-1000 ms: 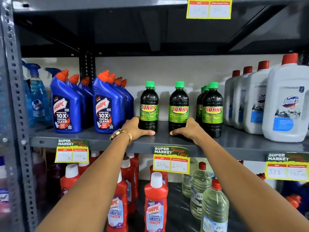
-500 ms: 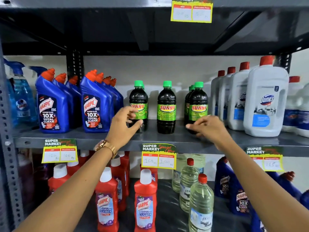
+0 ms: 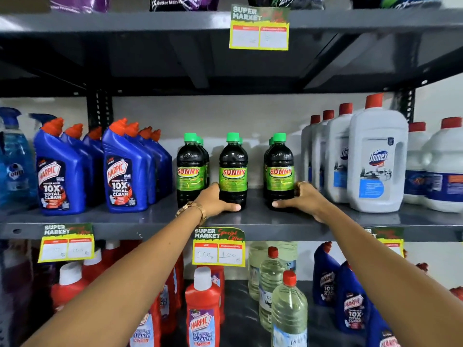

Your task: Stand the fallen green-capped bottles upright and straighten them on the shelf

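- On the middle shelf (image 3: 250, 219), far left: one blue spray bottle (image 3: 15, 169) clearly seen; a second trigger top pokes up behind it.
- Next: two rows of blue Harpic bottles (image 3: 122, 176) with orange caps, three caps counted in the left row, four in the right.
- Centre: three front green-capped bottles, all upright, labels facing out – left Sunny bottle (image 3: 189, 171), middle Sunny bottle (image 3: 233, 171), right Sunny bottle (image 3: 280, 171). More green caps peek out behind each; exact count back there can't be told.
- Left hand (image 3: 215, 200), gold watch on the wrist, wrapped around the base of the middle Sunny bottle, thumb across the front.
- Right hand (image 3: 300, 199), ring on one finger, wrapped around the base of the right Sunny bottle, thumb in front, fingers at its right side.
- Right: white Domex jugs (image 3: 377, 159) with red caps, six caps counted.
- Three yellow price tags (image 3: 219, 246) on this shelf's front edge, the right one partly behind the forearm.
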`<control>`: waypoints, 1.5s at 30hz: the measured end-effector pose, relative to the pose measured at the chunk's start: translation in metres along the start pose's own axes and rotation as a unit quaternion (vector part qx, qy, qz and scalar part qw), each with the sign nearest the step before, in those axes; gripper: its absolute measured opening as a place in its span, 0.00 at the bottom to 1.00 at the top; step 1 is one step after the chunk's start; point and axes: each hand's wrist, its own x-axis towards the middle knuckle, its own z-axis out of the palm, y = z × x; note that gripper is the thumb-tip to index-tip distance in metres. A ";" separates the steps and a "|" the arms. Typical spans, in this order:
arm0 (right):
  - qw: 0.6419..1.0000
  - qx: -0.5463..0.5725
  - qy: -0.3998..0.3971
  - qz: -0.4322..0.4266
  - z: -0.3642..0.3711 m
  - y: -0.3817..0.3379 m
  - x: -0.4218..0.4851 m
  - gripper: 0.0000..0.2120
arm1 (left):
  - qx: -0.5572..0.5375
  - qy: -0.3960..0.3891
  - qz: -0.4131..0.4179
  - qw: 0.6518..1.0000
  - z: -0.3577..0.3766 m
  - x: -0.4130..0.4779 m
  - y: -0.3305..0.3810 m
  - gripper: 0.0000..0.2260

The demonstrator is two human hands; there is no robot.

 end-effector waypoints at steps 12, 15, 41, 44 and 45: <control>0.998 -0.007 0.054 0.004 0.001 0.004 0.004 0.24 | 0.096 0.020 0.032 0.995 0.008 -0.003 0.009 0.35; 0.999 -0.005 0.046 0.006 -0.001 0.006 0.005 0.30 | 0.106 0.022 0.031 0.994 0.008 -0.003 0.009 0.35; 1.000 0.010 -0.024 0.013 -0.001 0.004 0.002 0.24 | 0.099 0.006 0.036 0.994 0.008 -0.002 0.002 0.35; 1.000 -0.002 0.004 0.011 -0.001 -0.002 -0.004 0.28 | 0.077 0.010 0.043 0.996 0.007 -0.008 0.007 0.34; 0.999 0.013 0.041 0.012 0.000 -0.005 -0.008 0.38 | 0.057 0.022 0.052 0.997 0.008 -0.010 0.009 0.34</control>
